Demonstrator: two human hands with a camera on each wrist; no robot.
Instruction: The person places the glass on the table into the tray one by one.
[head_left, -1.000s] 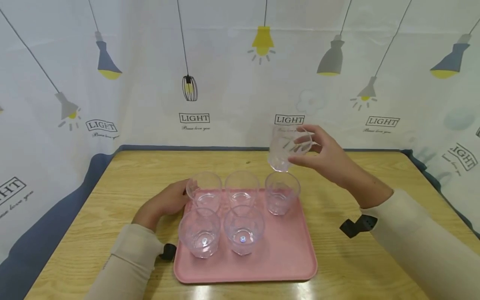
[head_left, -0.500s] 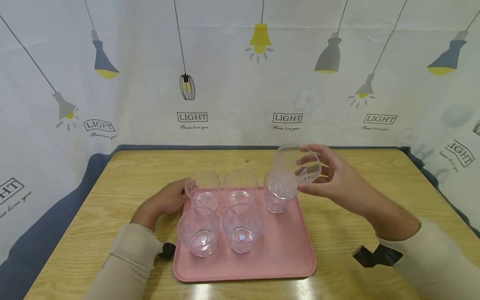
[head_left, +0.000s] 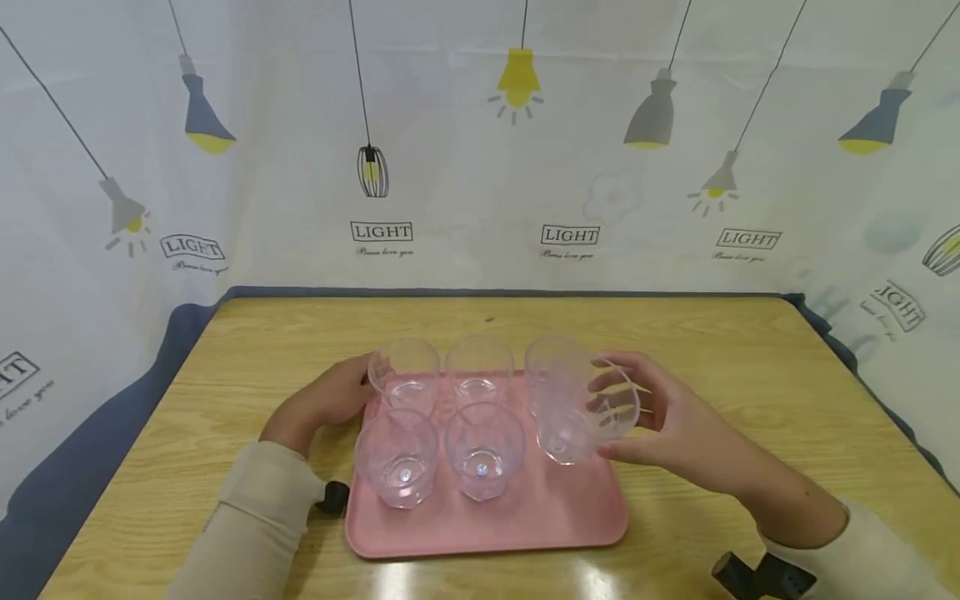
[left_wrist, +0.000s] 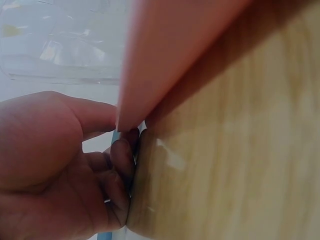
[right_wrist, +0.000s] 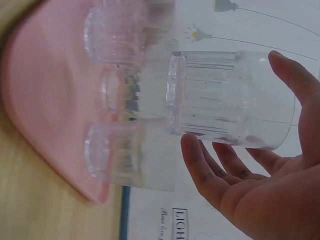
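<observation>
In the head view my right hand [head_left: 637, 417] holds a clear plastic cup [head_left: 573, 425] above the right side of a pink tray [head_left: 487, 533]. Thumb and fingers lie on opposite sides of this cup in the right wrist view, and its base is off the tray. Several like cups stand upright on the tray: a front left cup [head_left: 397, 462], a front middle cup [head_left: 483, 458], and a back row whose right cup is partly hidden by the held one. My left hand [head_left: 341, 392] grips the tray's left rim; in the left wrist view its thumb [left_wrist: 100, 117] touches the rim, fingers curled below.
The wooden table [head_left: 225, 400] extends around the tray. Behind it hangs a pale cloth [head_left: 465, 167] printed with lamps, with a dark blue band at the table's back edge. Black wrist devices, including the right one [head_left: 761, 575], sit by both sleeves.
My right hand has brought the cup down and toward me, from above the back right cup to just in front of it. My left hand stays at the tray's left rim.
</observation>
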